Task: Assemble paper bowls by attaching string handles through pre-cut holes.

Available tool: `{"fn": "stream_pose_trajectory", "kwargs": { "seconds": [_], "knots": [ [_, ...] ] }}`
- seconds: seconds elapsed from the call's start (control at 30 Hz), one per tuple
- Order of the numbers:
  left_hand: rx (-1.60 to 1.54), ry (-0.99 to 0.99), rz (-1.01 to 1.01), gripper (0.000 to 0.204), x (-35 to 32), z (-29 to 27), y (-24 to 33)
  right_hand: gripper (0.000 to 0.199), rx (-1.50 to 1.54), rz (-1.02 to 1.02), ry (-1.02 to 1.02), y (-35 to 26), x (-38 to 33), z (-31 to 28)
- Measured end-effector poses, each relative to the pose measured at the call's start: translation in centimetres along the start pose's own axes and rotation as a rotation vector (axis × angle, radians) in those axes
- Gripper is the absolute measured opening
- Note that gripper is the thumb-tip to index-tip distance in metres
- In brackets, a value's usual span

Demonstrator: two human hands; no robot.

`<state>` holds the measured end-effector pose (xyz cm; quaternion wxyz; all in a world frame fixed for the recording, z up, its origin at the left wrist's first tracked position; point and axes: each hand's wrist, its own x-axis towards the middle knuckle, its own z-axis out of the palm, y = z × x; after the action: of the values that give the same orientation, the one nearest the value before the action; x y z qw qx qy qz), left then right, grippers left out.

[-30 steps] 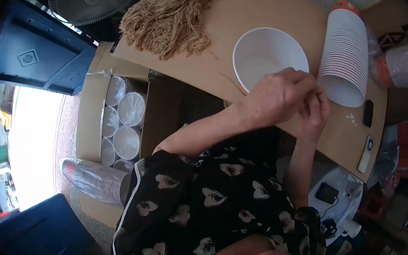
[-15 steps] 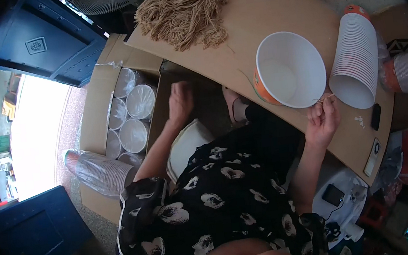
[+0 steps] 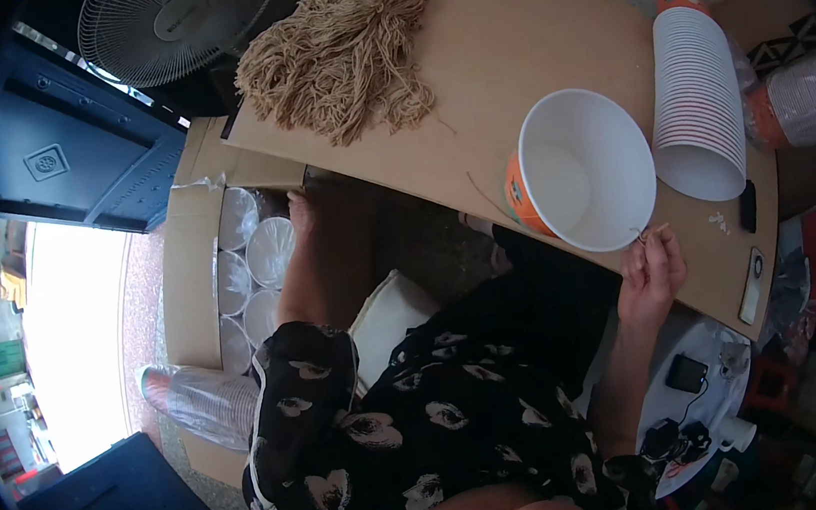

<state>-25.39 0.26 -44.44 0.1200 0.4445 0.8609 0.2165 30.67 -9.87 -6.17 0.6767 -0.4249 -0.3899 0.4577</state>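
The paper bucket (image 3: 585,169) lies on its side at the near edge of the cardboard tabletop (image 3: 505,42). The right hand (image 3: 650,273), just below its rim, pinches a thin string. The left hand (image 3: 300,205) reaches left to the box of lids (image 3: 253,263); its grip cannot be determined. Risk: a tug rolls the bucket off. Clearance: open board beyond it.
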Motion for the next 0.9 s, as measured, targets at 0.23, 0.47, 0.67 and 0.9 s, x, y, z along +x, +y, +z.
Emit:
{"fn": "stream_pose_trajectory", "kwargs": {
  "seconds": [0.23, 0.47, 0.67, 0.9],
  "knots": [
    [0.115, -0.152, 0.062, 0.074, 1.8, -0.7, 2.1, 0.010, 0.020, 0.017, -0.004, 2.0, -0.4, 1.8],
    [0.105, -0.185, -0.012, 0.080, 1.0, -2.3, 2.5, 0.011, 0.010, 0.027, -0.018, 3.3, -2.3, 2.9],
    [-0.018, -0.170, 0.052, 0.087, 1.2, -2.5, -3.8, 0.013, 0.026, 0.029, -0.050, 1.6, -2.9, 3.3],
    [0.006, -0.171, -0.001, 0.086, -3.2, -6.0, -1.4, 0.009, -0.007, 0.013, -0.067, 1.2, -3.5, 3.2]
  ]
}}
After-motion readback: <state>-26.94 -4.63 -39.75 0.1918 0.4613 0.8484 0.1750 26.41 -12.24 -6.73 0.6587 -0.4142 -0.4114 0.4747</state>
